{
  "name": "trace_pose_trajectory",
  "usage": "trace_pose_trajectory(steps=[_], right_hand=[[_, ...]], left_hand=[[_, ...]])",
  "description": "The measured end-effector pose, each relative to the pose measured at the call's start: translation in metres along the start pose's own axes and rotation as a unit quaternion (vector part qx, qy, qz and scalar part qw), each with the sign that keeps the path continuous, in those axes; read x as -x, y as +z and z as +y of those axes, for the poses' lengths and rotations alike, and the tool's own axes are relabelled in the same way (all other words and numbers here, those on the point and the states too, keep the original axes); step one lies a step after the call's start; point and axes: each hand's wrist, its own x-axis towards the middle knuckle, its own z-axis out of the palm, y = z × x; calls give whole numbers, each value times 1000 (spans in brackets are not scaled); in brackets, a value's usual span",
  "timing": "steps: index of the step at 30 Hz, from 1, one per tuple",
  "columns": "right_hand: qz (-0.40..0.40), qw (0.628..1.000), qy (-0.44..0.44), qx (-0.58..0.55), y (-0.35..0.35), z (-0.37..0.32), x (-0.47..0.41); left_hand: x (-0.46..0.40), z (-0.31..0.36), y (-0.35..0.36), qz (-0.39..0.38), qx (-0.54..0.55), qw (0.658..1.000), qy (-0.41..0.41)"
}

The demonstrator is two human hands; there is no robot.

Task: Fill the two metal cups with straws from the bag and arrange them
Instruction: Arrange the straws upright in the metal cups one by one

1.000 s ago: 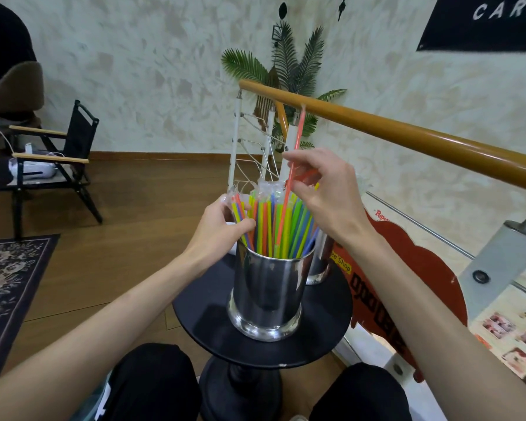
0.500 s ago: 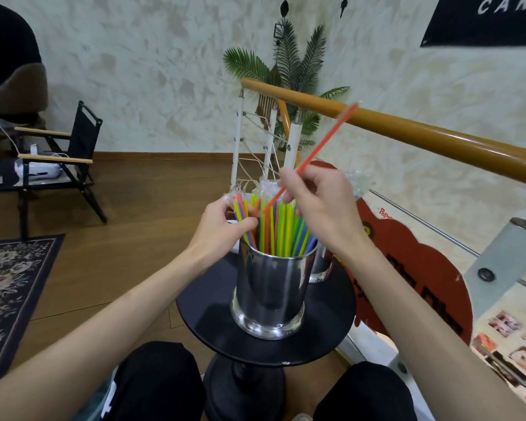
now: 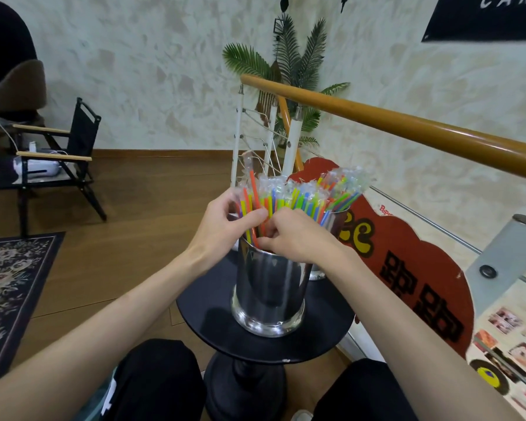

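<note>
The round black pedestal table [image 3: 322, 338] carries everything here, and the near metal cup [image 3: 269, 294] stands at its middle, tall, polished and heavy-looking at the flared base, so it will likely stay put under light pushing but would be slick to grip; its straight wall is the place to hold if it must be moved. Behind and to the right of that cup, mostly hidden, the second metal cup [image 3: 336, 221] leans its own bundle outward. The wrapped straws [image 3: 289, 199] stand crammed in the near cup, each in a thin clear sleeve: light, springy, slippery against one another, easy to kink, best pinched low near the rim. The left hand [image 3: 225, 226], at the cup's left rim, curls thumb and fingers round a clump of straws, gathering them; the right hand [image 3: 298, 235], over the rim's front, has its fingers bent in among the straws, pinching them
</note>
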Motion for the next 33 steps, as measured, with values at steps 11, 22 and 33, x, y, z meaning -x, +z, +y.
trace_pose_trajectory(steps=[11,22,33], right_hand=[[98,994,11,-45,3,8,2],[136,990,26,-31,6,4,-5],[86,991,14,-98,1,10,1]], left_hand=[[0,-4,8,98,-76,991,-57],[-5,-8,10,82,-78,991,-66],[-5,-7,5,61,-41,996,-55]])
